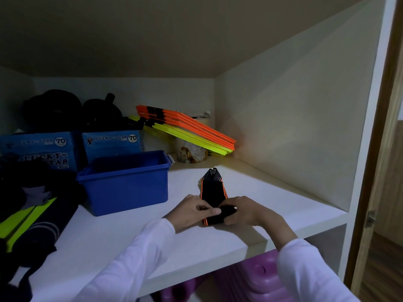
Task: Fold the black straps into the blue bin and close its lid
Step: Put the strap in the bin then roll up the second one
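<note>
A black strap with orange edges [212,190] lies flat on the white shelf [135,232], its far end pointing to the back. My left hand [192,209] and my right hand [245,211] pinch its near end from both sides, where the strap is doubled into a thick fold. The blue bin [126,182] stands open to the left of my hands, about a hand's width away. Its inside is dark and I cannot tell what it holds. No lid shows on it.
Two blue Lucky Star boxes [113,142] stand behind the bin. Orange and yellow flat hoops [187,131] lean at the back on a cup [192,152]. Dark clothing with yellow-green stripes [28,216] is piled at the left. Purple items [257,277] sit under the shelf.
</note>
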A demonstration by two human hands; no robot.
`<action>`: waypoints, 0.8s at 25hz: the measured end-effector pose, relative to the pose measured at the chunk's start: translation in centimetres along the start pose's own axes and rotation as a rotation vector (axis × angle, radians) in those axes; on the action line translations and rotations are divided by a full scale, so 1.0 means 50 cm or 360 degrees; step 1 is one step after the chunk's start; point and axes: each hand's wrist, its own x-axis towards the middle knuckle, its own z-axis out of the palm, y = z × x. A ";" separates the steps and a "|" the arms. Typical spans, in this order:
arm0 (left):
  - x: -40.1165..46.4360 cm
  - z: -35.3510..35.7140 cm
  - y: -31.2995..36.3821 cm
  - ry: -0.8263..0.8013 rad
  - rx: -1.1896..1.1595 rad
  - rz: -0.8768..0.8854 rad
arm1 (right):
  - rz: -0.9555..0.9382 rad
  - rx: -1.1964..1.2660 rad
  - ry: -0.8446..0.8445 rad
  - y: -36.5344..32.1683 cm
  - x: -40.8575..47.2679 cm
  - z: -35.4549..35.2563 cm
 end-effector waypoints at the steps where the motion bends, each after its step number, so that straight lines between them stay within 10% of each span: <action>1: 0.004 0.001 0.000 0.0018 -0.0093 -0.0014 | -0.0005 -0.0011 -0.0016 0.000 -0.004 -0.001; 20: 0.114 0.051 0.004 -0.0475 0.0450 -0.0464 | -0.0073 -0.0064 0.0021 -0.002 -0.043 0.000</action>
